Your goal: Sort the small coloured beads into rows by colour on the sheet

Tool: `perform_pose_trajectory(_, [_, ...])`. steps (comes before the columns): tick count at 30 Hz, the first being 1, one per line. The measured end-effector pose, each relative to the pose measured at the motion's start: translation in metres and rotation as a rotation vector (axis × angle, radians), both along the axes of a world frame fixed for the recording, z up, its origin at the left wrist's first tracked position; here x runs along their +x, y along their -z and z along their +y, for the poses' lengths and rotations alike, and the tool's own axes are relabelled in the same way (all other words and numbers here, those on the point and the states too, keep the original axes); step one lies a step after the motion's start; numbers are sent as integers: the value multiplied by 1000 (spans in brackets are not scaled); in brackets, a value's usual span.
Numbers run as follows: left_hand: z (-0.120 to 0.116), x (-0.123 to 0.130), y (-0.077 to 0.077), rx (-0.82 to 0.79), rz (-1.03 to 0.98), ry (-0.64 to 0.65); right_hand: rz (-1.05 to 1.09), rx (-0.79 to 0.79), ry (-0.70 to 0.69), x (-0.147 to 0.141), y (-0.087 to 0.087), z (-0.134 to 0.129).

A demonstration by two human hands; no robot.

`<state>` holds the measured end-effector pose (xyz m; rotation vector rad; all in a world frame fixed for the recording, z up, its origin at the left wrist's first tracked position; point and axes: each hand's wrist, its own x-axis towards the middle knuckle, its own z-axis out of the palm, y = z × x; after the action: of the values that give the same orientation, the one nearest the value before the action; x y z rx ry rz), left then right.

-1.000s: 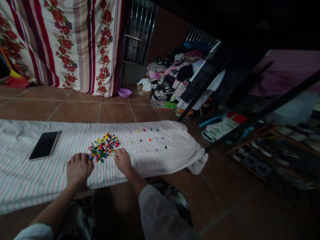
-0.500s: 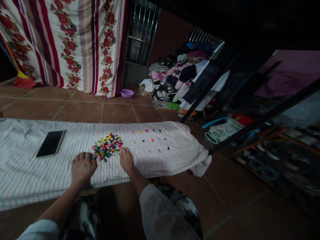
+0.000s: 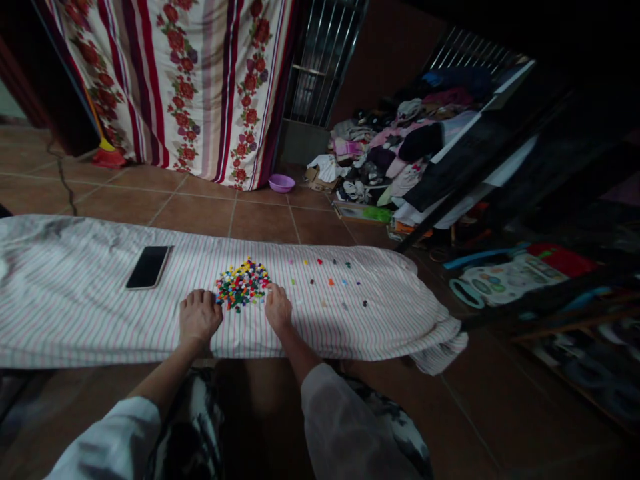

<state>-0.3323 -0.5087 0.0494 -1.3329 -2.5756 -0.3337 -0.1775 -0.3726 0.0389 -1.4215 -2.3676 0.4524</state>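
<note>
- My left hand (image 3: 201,317): back up, fingers bent, at left edge of the pile of small coloured pieces (image 3: 243,285); grip hidden, cannot tell.
- My right hand (image 3: 278,308): fingertips at its right edge; cannot tell whether they pinch a piece.
- Pile sits on striped cloth (image 3: 400,327), between both hands.
- Loose pieces (image 3: 331,282) spaced out farther right.

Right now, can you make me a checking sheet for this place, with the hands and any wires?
Surface: striped cloth, wrinkled in places.
Job's things: heap of colorful little pieces; loose pieces spread to its right.
Clutter: phone left of the heap.
Hands: left hand at the heap's left edge; right hand at its right edge, hold unclear.
Cables: what looks like a dark cord on the floor.
Surroundings: flowered curtain, purple basin, pile of clothes.
</note>
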Motion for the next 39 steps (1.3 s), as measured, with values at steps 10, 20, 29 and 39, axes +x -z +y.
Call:
perform_pose_trajectory(10, [1,0,1,32,8,8,-217,-32,-191,-4,-11,15])
perform_pose_trajectory(20, [1,0,2,44,-26,4,-249,-39,-139,-6,-10,16])
perform_pose_trajectory(29, [0,-2,2,75,-31,10,-185,8,-187,1,-3,14])
perform_pose_trajectory(39, [1,-3,5,68,24,-3,181,82,-212,11,27,19])
